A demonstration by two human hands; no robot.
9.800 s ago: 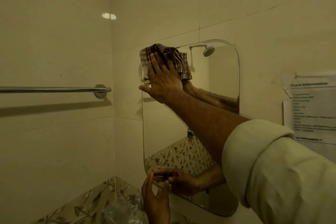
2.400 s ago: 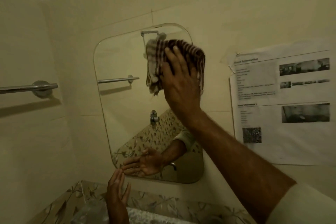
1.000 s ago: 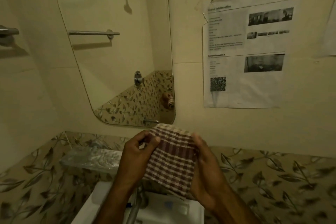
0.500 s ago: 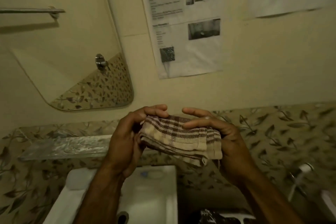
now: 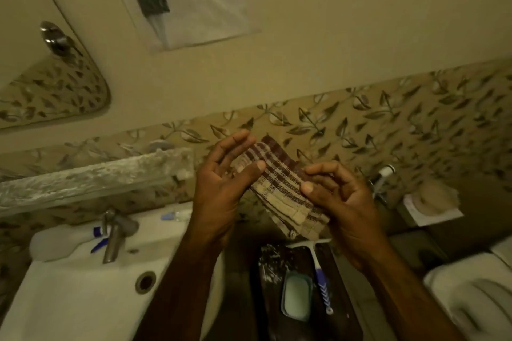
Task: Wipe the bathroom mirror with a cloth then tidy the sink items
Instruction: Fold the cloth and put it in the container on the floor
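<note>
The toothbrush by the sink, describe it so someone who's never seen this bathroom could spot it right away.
Start at the white sink and look just to its right, to the dark tray below the hands. The toothbrush lies lengthwise along the tray's right side, beside a soap dish. It is the only long thin item there, with a blue and white handle.

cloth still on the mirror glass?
No, the checked cloth is folded small and held between the left hand and right hand over the counter, clear of the mirror.
</note>
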